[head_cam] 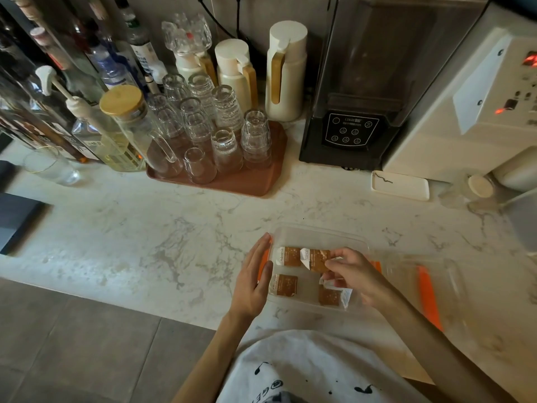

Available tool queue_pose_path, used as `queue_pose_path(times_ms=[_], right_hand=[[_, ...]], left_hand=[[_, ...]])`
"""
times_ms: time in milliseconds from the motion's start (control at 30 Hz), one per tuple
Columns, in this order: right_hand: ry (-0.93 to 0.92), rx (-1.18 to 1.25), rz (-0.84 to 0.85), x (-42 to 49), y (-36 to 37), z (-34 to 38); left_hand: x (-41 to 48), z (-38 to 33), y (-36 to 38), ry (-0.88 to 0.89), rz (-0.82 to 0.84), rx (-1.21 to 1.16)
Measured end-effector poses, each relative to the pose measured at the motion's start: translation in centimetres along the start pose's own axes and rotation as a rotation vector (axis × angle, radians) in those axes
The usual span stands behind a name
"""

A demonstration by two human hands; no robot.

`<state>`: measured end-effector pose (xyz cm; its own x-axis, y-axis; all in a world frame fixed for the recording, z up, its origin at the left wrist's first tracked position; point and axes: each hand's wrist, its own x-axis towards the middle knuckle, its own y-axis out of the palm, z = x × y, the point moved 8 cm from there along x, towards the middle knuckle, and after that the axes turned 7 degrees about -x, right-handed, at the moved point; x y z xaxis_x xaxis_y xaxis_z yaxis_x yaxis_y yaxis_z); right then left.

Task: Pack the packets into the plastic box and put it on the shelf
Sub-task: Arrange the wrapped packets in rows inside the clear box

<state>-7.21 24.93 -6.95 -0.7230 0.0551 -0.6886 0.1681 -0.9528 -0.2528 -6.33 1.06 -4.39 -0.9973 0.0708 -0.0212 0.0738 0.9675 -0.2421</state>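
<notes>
Sitting near the counter's [174,242] front edge, the plastic box [319,232] is braced by the left hand [252,285], fingers [261,251] straight against its left wall, while the right hand [356,276] pinches a packet [318,258] over three others inside; these look light, soft and crinkly, best taken by a sealed end.

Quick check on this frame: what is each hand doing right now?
Left hand: open, straight fingers against the plastic box left side.
Right hand: pinching a brown packet over the box.
</notes>
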Motion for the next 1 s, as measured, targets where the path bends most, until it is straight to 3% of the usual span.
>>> queue_pose_path(times_ms=[233,533,667,833,1000], right_hand=[[0.098,-0.069,0.007,2.6,3.1,-1.2],[0.017,0.031,0.045,4.8,6.6,-0.3],[-0.098,-0.272,-0.007,3.9,5.2,0.0],[-0.217,-0.533,0.045,3.1,6.2,0.8],[-0.327,-0.744,-0.056,2.4,7.1,1.6]], left_hand=[[0.0,-0.1,0.0,0.007,0.0,-0.014],[0.0,-0.4,-0.1,-0.006,0.008,-0.011],[0.0,-0.4,-0.1,-0.01,0.002,-0.02],[0.0,-0.3,-0.1,-0.003,0.006,-0.016],[0.1,-0.4,-0.1,-0.007,0.009,-0.003]])
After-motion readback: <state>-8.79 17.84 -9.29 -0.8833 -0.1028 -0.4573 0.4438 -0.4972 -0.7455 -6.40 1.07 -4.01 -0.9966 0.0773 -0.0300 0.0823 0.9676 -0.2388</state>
